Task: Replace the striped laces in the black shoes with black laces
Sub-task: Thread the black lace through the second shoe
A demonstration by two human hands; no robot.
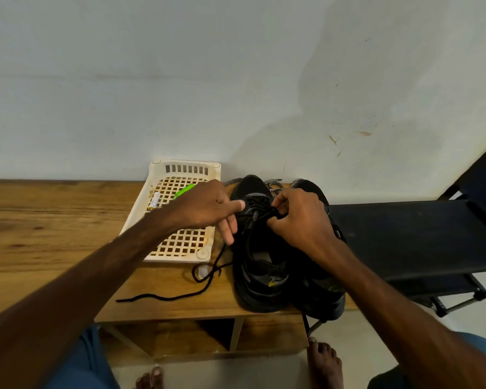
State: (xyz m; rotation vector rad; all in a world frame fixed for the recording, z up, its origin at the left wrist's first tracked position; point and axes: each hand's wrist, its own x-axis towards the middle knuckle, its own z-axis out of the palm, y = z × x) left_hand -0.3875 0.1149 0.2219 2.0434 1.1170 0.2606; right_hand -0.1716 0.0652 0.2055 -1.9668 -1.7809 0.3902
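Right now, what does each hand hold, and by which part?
Right hand pinches the black lace at the eyelets of the shoe. Left hand touches its side; whether it grips the lace cannot be told.

I logged a white lattice basket (177, 258) on the wooden table (54, 220). Inside the basket lay a battery (155, 200) and a green object (184, 191). Right of the basket stood a black rack (404, 228).

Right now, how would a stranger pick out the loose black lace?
On the wooden table, look between the white basket and the black shoes. The black lace trails there across the wood. Unlike the striped laces behind the shoes, it is plain black.
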